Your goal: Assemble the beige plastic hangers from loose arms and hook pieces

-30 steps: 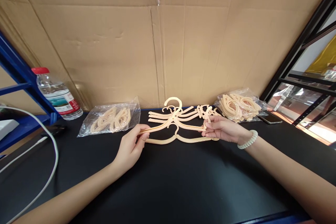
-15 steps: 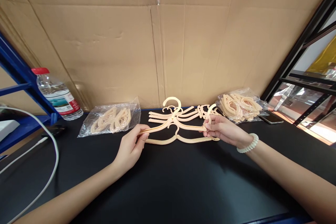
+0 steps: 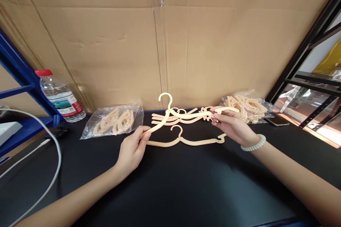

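My left hand (image 3: 134, 146) is closed, pinching one arm end of a cream plastic clothes hanger (image 3: 157, 125) held above the table. The hanger is tilted, its hook (image 3: 165, 96) pointing up and to the left. My right hand (image 3: 231, 124) has its fingers closed at the other arm end, where a curved piece (image 3: 228, 109) sticks out to the right; how the two join is hidden by the fingers. Just below, a second hanger (image 3: 198, 143) lies on the black table, with a small hooked piece at its right end. Behind, several more hangers (image 3: 188, 121) lie stacked.
Clear bags of folded hanger parts lie at left (image 3: 117, 120) and right (image 3: 246, 108), and loose small hooked pieces (image 3: 204, 112) between them. A phone (image 3: 277, 120) is by the right bag. A water bottle (image 3: 64, 99) and white cable (image 3: 57, 149) are at left; cardboard (image 3: 119, 53) stands behind.
The held hanger has tilted, its right side rising and its hook swinging left. My right hand has moved slightly right and turned the curved piece from upright to nearly level.
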`<state>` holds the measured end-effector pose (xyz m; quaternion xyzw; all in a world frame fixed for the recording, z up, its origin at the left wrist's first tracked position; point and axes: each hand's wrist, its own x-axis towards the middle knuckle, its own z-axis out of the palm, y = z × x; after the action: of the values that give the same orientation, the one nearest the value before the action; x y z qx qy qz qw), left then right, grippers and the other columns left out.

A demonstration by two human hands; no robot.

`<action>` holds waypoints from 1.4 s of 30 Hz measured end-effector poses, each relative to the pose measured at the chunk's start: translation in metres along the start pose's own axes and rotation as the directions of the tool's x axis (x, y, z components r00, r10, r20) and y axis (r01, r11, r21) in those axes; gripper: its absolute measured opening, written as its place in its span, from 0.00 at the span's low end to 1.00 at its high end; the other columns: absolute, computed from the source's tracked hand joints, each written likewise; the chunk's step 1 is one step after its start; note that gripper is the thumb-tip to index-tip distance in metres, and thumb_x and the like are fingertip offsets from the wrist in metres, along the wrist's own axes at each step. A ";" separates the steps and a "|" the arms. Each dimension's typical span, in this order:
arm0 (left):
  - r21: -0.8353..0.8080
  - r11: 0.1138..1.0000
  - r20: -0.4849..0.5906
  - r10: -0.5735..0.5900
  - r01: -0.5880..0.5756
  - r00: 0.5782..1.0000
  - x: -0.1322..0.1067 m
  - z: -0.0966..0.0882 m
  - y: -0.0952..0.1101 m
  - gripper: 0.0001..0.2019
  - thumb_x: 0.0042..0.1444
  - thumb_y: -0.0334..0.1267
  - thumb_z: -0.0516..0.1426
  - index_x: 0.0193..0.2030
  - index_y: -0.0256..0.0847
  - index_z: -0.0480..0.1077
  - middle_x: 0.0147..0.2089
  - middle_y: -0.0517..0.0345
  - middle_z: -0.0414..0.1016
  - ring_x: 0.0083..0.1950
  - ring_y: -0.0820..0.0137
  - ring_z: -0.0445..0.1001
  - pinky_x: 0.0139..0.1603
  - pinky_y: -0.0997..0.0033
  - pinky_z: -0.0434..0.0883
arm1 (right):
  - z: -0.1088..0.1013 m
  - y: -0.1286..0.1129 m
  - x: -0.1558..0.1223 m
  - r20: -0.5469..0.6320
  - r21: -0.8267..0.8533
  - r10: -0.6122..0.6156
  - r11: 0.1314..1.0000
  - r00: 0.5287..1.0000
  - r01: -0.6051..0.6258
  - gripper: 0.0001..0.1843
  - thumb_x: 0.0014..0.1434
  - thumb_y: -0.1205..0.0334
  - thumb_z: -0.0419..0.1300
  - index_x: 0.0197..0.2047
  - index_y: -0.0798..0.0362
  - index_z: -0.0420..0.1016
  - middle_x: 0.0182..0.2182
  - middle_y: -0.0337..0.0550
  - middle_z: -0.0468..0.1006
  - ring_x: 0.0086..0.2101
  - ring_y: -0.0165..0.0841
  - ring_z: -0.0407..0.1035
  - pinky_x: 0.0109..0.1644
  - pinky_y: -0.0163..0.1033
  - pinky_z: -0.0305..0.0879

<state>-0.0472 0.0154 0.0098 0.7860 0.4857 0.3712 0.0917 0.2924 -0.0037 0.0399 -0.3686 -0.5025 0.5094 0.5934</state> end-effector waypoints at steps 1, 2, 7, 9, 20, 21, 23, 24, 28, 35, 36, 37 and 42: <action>0.016 1.000 -0.010 -0.002 0.002 1.000 0.000 -0.001 -0.001 0.15 0.66 0.48 0.46 0.44 0.43 0.68 0.24 0.66 0.66 0.25 0.71 0.67 0.29 0.74 0.62 | -0.006 -0.001 0.002 -0.004 0.017 0.005 1.000 1.000 -0.005 0.07 0.53 0.57 0.70 0.35 0.47 0.80 0.37 0.38 0.74 0.32 0.27 0.64 0.36 0.34 0.66; 0.036 0.999 -0.019 0.001 0.000 1.000 0.001 -0.002 -0.001 0.14 0.66 0.48 0.46 0.43 0.43 0.68 0.23 0.67 0.65 0.25 0.72 0.67 0.28 0.75 0.62 | -0.013 -0.003 0.004 -0.004 0.010 0.011 1.000 1.000 -0.010 0.07 0.52 0.56 0.70 0.34 0.47 0.80 0.34 0.38 0.74 0.32 0.27 0.64 0.35 0.34 0.66; 0.166 0.974 0.017 0.154 -0.154 0.988 0.006 -0.012 -0.005 0.12 0.67 0.44 0.45 0.44 0.43 0.66 0.25 0.66 0.69 0.25 0.71 0.70 0.29 0.75 0.63 | -0.051 -0.020 0.012 0.120 -0.371 0.057 0.929 0.991 -0.008 0.12 0.48 0.54 0.72 0.35 0.49 0.81 0.31 0.40 0.77 0.32 0.31 0.68 0.37 0.38 0.66; 0.201 0.931 0.076 0.294 -0.303 0.953 0.009 -0.018 -0.006 0.10 0.67 0.41 0.46 0.44 0.42 0.64 0.27 0.65 0.71 0.25 0.71 0.71 0.28 0.74 0.63 | -0.063 -0.028 0.013 0.154 -0.557 0.083 0.830 0.985 0.017 0.13 0.49 0.52 0.72 0.35 0.50 0.81 0.30 0.42 0.79 0.31 0.32 0.69 0.36 0.39 0.65; 0.250 0.647 0.330 0.642 -0.720 0.692 0.023 -0.031 -0.013 0.11 0.68 0.38 0.45 0.33 0.41 0.60 0.25 0.62 0.66 0.23 0.70 0.64 0.28 0.69 0.60 | -0.064 -0.038 0.010 0.392 -0.830 0.379 0.538 0.838 0.145 0.14 0.56 0.50 0.64 0.34 0.53 0.80 0.28 0.42 0.80 0.30 0.34 0.72 0.35 0.39 0.65; 0.247 0.645 0.348 0.637 -0.723 0.687 0.023 -0.030 -0.015 0.11 0.68 0.38 0.45 0.33 0.41 0.60 0.26 0.61 0.67 0.24 0.70 0.64 0.29 0.69 0.61 | -0.061 -0.037 0.010 0.394 -0.840 0.391 0.521 0.832 0.153 0.14 0.56 0.50 0.64 0.33 0.53 0.80 0.29 0.42 0.80 0.31 0.34 0.72 0.36 0.39 0.65; 0.242 0.636 0.383 0.631 -0.733 0.675 0.024 -0.028 -0.018 0.11 0.67 0.38 0.46 0.33 0.41 0.61 0.29 0.59 0.68 0.25 0.69 0.64 0.30 0.68 0.61 | -0.058 -0.036 0.010 0.395 -0.856 0.402 0.487 0.826 0.173 0.15 0.56 0.49 0.65 0.33 0.53 0.80 0.32 0.42 0.80 0.34 0.36 0.72 0.39 0.40 0.65; 0.237 0.636 0.393 0.629 -0.735 0.671 0.024 -0.027 -0.019 0.11 0.67 0.39 0.47 0.33 0.41 0.62 0.30 0.59 0.68 0.26 0.69 0.64 0.31 0.68 0.62 | -0.057 -0.035 0.010 0.397 -0.862 0.405 0.472 0.824 0.184 0.15 0.55 0.49 0.65 0.33 0.53 0.80 0.32 0.43 0.80 0.35 0.36 0.72 0.40 0.40 0.65; 0.191 0.648 0.428 0.621 -0.737 0.656 0.023 -0.023 -0.020 0.10 0.66 0.38 0.48 0.34 0.40 0.64 0.35 0.56 0.70 0.31 0.68 0.67 0.35 0.68 0.64 | -0.056 -0.034 0.009 0.395 -0.880 0.396 0.423 0.829 0.217 0.16 0.56 0.47 0.64 0.33 0.52 0.79 0.34 0.43 0.79 0.37 0.37 0.72 0.42 0.41 0.65; 0.145 0.679 0.439 0.608 -0.720 0.662 0.022 -0.021 -0.018 0.07 0.64 0.35 0.50 0.35 0.39 0.67 0.38 0.54 0.70 0.34 0.68 0.69 0.37 0.68 0.65 | -0.058 -0.031 0.012 0.380 -0.906 0.369 0.333 0.848 0.261 0.15 0.57 0.48 0.62 0.32 0.52 0.79 0.34 0.44 0.77 0.38 0.39 0.70 0.44 0.42 0.64; 0.139 0.684 0.438 0.606 -0.716 0.664 0.022 -0.021 -0.018 0.07 0.64 0.35 0.50 0.36 0.39 0.67 0.38 0.54 0.70 0.35 0.68 0.69 0.37 0.68 0.65 | -0.058 -0.030 0.012 0.382 -0.906 0.371 0.333 0.847 0.263 0.15 0.56 0.49 0.62 0.32 0.53 0.79 0.34 0.44 0.77 0.38 0.39 0.70 0.44 0.42 0.64; 0.133 0.689 0.439 0.604 -0.712 0.666 0.022 -0.021 -0.017 0.06 0.64 0.34 0.50 0.37 0.39 0.68 0.37 0.54 0.70 0.35 0.68 0.69 0.37 0.68 0.65 | -0.058 -0.030 0.012 0.382 -0.906 0.372 0.331 0.846 0.264 0.15 0.56 0.49 0.62 0.32 0.53 0.79 0.34 0.44 0.77 0.38 0.38 0.70 0.44 0.42 0.64; 0.129 0.699 0.426 0.602 -0.704 0.676 0.022 -0.022 -0.015 0.07 0.62 0.32 0.50 0.38 0.40 0.69 0.37 0.54 0.71 0.35 0.68 0.69 0.37 0.68 0.67 | -0.058 -0.029 0.012 0.357 -0.925 0.384 0.274 0.851 0.265 0.11 0.55 0.55 0.60 0.30 0.53 0.75 0.33 0.45 0.76 0.37 0.39 0.70 0.42 0.42 0.64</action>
<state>-0.0670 0.0365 0.0279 0.9654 0.1921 0.1589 -0.0766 0.3554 0.0059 0.0572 -0.5162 -0.8291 0.2035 0.0684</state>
